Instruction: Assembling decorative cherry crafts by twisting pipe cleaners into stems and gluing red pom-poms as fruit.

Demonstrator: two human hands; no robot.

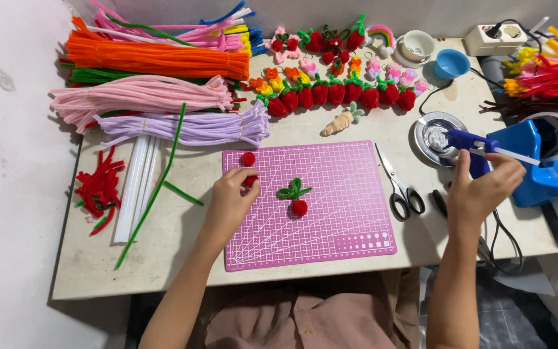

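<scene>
My left hand [230, 197] rests on the pink cutting mat [330, 239] and pinches a small red pompom [250, 181]. A second red pompom [248, 158] lies just above it. A green pipe-cleaner stem with a red pompom [296, 196] lies at the mat's centre. At the right, my right hand [484, 189] grips the handle of a blue glue gun [469, 143], whose nozzle points at a round metal dish [429, 134].
Bundles of orange, pink, lilac and green pipe cleaners [156, 90] fill the back left. White glue sticks [138, 184] and red scraps [98, 187] lie left. Finished red strawberry figures [337, 94] line the back. Scissors [398, 187], a blue tape dispenser [544, 155] and blue cup [452, 63] stand right.
</scene>
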